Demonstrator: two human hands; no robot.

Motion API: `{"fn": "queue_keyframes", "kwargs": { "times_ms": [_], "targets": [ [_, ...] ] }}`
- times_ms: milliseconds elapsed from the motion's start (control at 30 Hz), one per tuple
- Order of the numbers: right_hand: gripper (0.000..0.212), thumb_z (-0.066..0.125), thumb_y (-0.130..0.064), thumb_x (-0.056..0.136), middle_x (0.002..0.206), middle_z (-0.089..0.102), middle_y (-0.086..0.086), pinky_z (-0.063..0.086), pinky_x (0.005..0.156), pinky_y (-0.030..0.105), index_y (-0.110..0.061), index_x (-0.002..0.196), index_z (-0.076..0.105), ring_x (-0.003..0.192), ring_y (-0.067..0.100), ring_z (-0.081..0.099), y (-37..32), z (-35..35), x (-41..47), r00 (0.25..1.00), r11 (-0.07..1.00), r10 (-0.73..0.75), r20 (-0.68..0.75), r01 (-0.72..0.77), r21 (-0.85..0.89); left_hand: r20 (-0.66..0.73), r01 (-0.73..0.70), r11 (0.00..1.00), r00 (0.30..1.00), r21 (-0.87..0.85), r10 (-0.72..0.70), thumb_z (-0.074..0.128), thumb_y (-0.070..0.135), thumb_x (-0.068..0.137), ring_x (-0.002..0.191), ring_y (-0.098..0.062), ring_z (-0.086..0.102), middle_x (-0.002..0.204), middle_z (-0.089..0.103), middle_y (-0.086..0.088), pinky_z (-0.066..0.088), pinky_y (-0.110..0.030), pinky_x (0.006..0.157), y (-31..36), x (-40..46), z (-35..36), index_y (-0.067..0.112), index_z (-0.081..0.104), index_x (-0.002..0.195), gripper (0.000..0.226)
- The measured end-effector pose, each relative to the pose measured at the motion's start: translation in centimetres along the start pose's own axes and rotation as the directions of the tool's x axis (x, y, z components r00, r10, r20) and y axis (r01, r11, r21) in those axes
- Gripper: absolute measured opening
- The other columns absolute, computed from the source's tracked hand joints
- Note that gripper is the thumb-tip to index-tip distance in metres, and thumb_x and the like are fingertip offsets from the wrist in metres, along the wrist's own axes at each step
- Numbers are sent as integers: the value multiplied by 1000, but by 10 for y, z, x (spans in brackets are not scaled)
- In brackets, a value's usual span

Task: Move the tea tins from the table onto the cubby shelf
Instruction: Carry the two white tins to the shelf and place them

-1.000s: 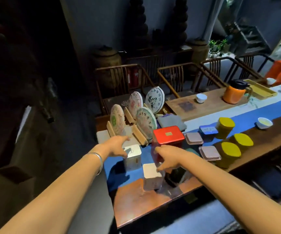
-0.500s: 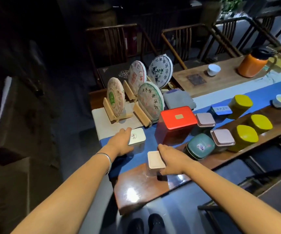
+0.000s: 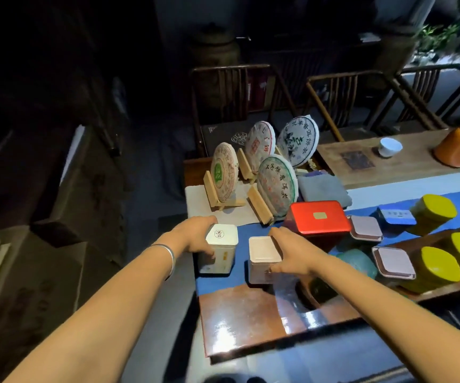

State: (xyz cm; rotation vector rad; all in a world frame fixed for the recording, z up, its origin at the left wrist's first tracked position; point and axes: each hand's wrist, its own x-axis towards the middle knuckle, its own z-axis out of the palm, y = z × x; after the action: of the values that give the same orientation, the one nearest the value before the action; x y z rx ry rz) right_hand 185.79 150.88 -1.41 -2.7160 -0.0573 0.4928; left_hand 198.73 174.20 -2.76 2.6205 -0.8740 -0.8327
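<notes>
Two square tea tins stand on the blue runner (image 3: 220, 283) at the table's left end. My left hand (image 3: 193, 237) grips the white tin with a round logo on its lid (image 3: 221, 248) from its left side. My right hand (image 3: 292, 254) grips the pale pink-lidded tin (image 3: 263, 259) from its right side. Both tins look upright. Further right sit a red tin (image 3: 318, 217), two low pink-lidded tins (image 3: 365, 228), a teal tin (image 3: 357, 262), a blue tin (image 3: 396, 215) and three yellow-lidded tins (image 3: 436, 210). The cubby shelf is not in view.
Several round tea cakes (image 3: 277, 183) stand on wooden holders just behind the tins, next to a grey folded cloth (image 3: 324, 187). A white cup (image 3: 389, 146) and an orange jar (image 3: 459, 147) sit farther back. Wooden chairs (image 3: 231, 106) line the far side. A dark cabinet (image 3: 65, 189) is at the left.
Both hands have closed round the two square tins, which now sit closer together on the runner. The camera has tilted up a little.
</notes>
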Motion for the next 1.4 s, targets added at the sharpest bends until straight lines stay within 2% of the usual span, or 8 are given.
{"fn": "queue_keyframes", "kwargs": {
  "times_ms": [200, 367, 567, 867, 1000, 1133, 1233, 1400],
  "targets": [
    [58, 75, -35, 68, 110, 55, 8, 43, 75, 33, -11, 114, 48, 96, 22, 52, -59, -44, 36, 966, 964, -259, -12, 258, -60, -157, 129, 989, 978, -71, -138, 85, 32, 61, 101, -16, 54, 109, 60, 2, 44, -30, 86, -24, -87, -47, 25, 49, 105, 57],
    [51, 73, -38, 69, 104, 54, 4, 42, 68, 26, -19, 109, 46, 88, 17, 50, -129, -68, 51, 858, 854, -514, -15, 509, -111, -365, 262, 948, 878, -180, -311, 86, 34, 62, 103, -15, 55, 110, 61, 3, 43, -28, 84, -32, -191, -67, 23, 52, 106, 56],
    [57, 71, -43, 77, 121, 57, 3, 49, 85, 32, -23, 124, 45, 102, 16, 53, -250, -72, 31, 627, 617, -774, 93, 779, -115, -495, 460, 813, 645, -356, -582, 84, 36, 65, 105, -15, 54, 111, 59, 4, 37, -26, 81, -25, -348, -48, 20, 56, 111, 57],
    [75, 73, -44, 77, 137, 50, 8, 45, 95, 40, -12, 135, 38, 118, 25, 52, -468, -11, -105, 197, 168, -918, 345, 979, -113, -405, 631, 480, 272, -610, -873, 84, 25, 64, 102, -16, 56, 112, 60, 1, 49, -33, 88, 41, -612, 38, 17, 57, 115, 58],
    [78, 76, -50, 71, 127, 54, 5, 46, 77, 33, -17, 131, 40, 101, 17, 53, -546, 33, -199, 28, 14, -914, 405, 999, -37, -350, 646, 314, 76, -696, -934, 86, 33, 61, 103, -14, 55, 112, 56, 10, 45, -28, 85, 77, -722, 93, 23, 53, 122, 69],
    [79, 77, -54, 66, 121, 54, -1, 51, 88, 38, -19, 128, 43, 104, 20, 56, -612, 76, -298, -109, -111, -896, 430, 994, 20, -286, 595, 179, -90, -783, -954, 87, 37, 57, 100, -10, 55, 112, 55, 14, 47, -24, 82, 113, -825, 153, 32, 53, 119, 71],
    [65, 78, -49, 67, 97, 55, 0, 43, 63, 22, -13, 113, 50, 78, 16, 53, -657, 103, -367, -222, -208, -872, 437, 975, 80, -230, 579, 96, -161, -809, -960, 87, 42, 53, 91, -3, 54, 107, 53, 19, 44, -17, 68, 139, -899, 192, 36, 53, 113, 70],
    [61, 79, -43, 70, 102, 52, -6, 40, 60, 17, -19, 116, 47, 80, 1, 49, -717, 142, -452, -281, -215, -836, 471, 958, 189, -175, 508, -8, -311, -861, -934, 87, 38, 52, 92, -4, 55, 104, 57, 18, 49, -27, 77, 170, -990, 246, 40, 52, 105, 64]
  ]
}}
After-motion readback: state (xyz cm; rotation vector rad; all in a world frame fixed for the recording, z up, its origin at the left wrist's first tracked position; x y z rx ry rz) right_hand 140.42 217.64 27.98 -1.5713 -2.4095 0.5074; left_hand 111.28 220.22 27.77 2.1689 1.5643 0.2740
